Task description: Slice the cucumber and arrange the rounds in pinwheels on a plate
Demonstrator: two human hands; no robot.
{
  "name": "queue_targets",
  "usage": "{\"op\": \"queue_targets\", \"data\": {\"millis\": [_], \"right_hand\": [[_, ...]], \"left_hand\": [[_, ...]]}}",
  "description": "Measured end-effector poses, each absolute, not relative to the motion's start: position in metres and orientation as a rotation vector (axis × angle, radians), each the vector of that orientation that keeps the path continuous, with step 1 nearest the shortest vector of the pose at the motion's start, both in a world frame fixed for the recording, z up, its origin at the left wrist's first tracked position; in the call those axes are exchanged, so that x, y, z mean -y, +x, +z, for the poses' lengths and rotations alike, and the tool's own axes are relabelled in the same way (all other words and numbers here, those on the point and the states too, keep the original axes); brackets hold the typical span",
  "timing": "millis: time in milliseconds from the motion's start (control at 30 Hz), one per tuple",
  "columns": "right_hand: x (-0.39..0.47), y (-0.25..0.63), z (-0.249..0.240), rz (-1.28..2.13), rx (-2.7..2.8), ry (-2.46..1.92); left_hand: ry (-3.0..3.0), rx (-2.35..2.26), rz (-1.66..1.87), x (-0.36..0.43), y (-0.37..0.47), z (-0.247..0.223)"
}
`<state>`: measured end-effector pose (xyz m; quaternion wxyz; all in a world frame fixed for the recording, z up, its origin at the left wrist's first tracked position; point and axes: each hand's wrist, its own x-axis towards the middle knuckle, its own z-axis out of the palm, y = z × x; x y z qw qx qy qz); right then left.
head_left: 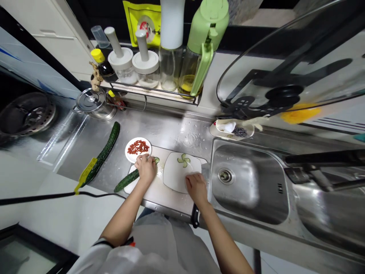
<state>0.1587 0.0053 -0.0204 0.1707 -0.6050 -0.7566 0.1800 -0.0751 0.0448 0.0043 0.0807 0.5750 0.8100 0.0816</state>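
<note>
My left hand [146, 168] is closed over the cutting board [154, 190], beside the cut end of a cucumber [127, 180]. Cucumber slices [156, 160] lie just past its fingertips. Whatever it may pinch is hidden under the fingers. On the board sits a white square plate [173, 176], bearing thin green cucumber slices [184, 160] fanned like a pinwheel. My right hand [197, 187] has its fingers curled over the plate's right side; what they hold, if anything, is hidden. A knife's black handle [195, 216] juts past the board's front edge.
A small white dish [127, 154] of red goji berries [138, 147] stands behind my left hand. Left lie a whole cucumber [107, 150] and a lidded pot [92, 103]. The sink [251, 182] is right. Behind, a rack [159, 91] carries jars and an oil bottle [203, 42].
</note>
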Motion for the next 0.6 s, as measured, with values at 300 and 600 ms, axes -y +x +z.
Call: {"op": "queue_targets", "data": {"millis": [300, 600], "right_hand": [[-0.006, 0.158, -0.021, 0.511, 2.176, -1.703], [-0.005, 0.157, -0.021, 0.505, 2.206, -1.694]], "left_hand": [[1.773, -2.351, 0.177, -0.049, -0.081, -0.006], [1.832, -2.319, 0.128, -0.051, -0.085, -0.007]]}}
